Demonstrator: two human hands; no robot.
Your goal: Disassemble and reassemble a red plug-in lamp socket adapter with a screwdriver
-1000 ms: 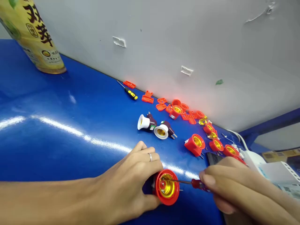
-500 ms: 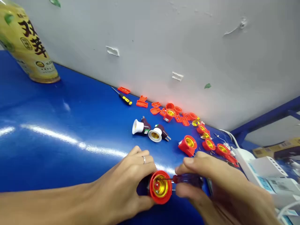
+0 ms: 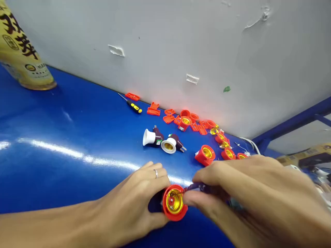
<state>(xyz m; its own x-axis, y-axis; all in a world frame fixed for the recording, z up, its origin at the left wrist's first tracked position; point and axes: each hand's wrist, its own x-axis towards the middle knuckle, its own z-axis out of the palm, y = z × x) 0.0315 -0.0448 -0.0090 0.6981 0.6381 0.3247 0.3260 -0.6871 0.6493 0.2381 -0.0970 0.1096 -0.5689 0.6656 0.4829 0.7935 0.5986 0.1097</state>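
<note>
My left hand (image 3: 137, 203) is closed round a red lamp socket (image 3: 178, 207), whose brass-coloured threaded opening faces up towards me. A screw head shows at the bottom of that opening. In my right hand (image 3: 250, 196) is a screwdriver (image 3: 198, 187) with a dark see-through handle, pinched between thumb and fingers. Its shaft reaches over the rim into the socket; the exact spot its tip touches is hard to make out. Just beyond my hands lie two white-and-maroon plug-in lamp holders (image 3: 169, 145) and another red lamp socket (image 3: 205, 155).
Red plastic pieces (image 3: 153, 111) and more red sockets (image 3: 228, 153) line the wall. A black-and-yellow screwdriver (image 3: 134, 106) lies there too. A yellow drink bottle (image 3: 36, 69) stands at the left; a blue metal frame (image 3: 292, 124) rises at the right.
My right hand has shifted left and up, turning the screwdriver so its handle sits closer to the socket. The left hand still grips the socket. The view has shifted slightly.
</note>
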